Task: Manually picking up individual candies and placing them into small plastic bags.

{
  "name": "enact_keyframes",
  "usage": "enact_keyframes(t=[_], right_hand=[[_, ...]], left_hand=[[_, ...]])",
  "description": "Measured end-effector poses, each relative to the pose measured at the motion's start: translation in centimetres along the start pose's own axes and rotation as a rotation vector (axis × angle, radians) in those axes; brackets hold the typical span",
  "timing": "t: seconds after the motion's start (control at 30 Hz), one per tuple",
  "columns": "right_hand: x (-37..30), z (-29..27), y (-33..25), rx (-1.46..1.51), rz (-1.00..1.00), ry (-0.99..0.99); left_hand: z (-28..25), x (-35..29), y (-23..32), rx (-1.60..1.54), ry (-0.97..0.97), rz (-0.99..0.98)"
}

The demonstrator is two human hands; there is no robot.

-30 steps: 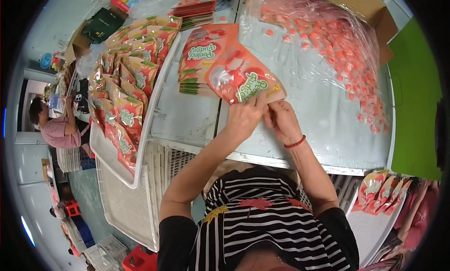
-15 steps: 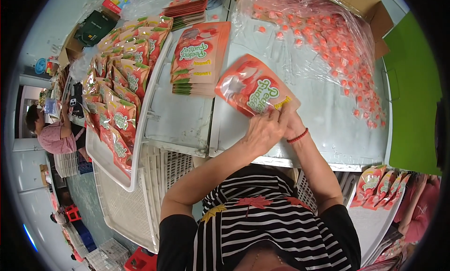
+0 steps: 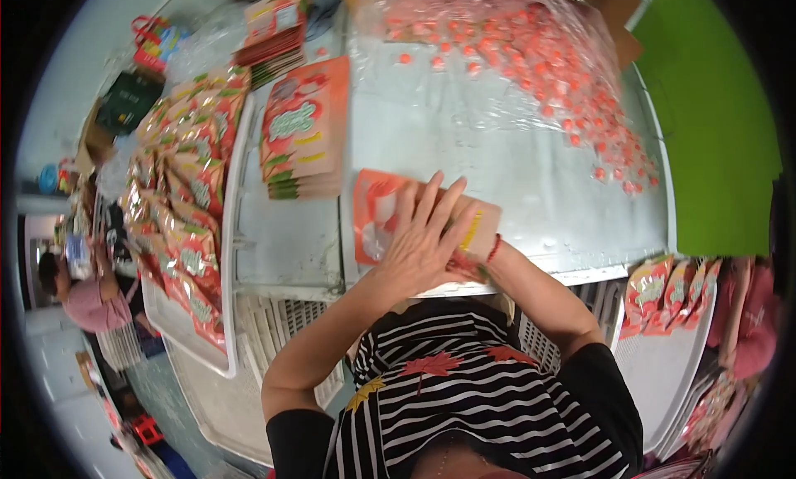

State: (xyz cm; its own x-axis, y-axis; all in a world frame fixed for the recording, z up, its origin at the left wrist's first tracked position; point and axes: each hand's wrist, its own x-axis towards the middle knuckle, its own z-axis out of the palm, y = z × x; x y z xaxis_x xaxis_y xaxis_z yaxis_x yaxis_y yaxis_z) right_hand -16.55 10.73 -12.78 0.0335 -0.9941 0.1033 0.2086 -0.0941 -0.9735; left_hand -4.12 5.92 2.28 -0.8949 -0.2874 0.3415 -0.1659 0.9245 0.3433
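Note:
A red and pink candy pouch point(image 3: 377, 209) lies tilted near the front edge of the table, in front of my body. My left hand point(image 3: 423, 234) rests across the top of the pouch, fingers stretched and spread, slightly blurred. From the right, my right hand point(image 3: 485, 264) reaches under the pouch and holds it; its fingers are mostly hidden, and a red beaded bracelet point(image 3: 495, 248) circles that wrist. To the left, a fanned stack of flat pouches point(image 3: 304, 126) lies on the table.
Small wrapped red candies point(image 3: 572, 106) spill from clear plastic at the back right, before a cardboard box point(image 3: 626, 52). A white tray point(image 3: 230, 313) of filled pouches stands at left. Another tray point(image 3: 663, 354) is at lower right. Co-workers appear at both sides.
The pouch has come nearer to me and left in the picture. My left hand has gone from closed at its near edge to spread flat over it. The whole view has shifted.

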Motion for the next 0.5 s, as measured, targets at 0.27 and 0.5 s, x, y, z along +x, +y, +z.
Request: enact_keyframes(t=[0.27,0.5], right_hand=[[1.2,0.0,-7.1,-0.119,0.384,-0.296],[1.9,-0.2,-11.6,0.691,0.519,-0.114]], left_hand=[[0.0,-1.7,-2.0,0.016,0.004,-0.073],[-0.1,-1.8,-0.9,0.077,0.080,-0.034]])
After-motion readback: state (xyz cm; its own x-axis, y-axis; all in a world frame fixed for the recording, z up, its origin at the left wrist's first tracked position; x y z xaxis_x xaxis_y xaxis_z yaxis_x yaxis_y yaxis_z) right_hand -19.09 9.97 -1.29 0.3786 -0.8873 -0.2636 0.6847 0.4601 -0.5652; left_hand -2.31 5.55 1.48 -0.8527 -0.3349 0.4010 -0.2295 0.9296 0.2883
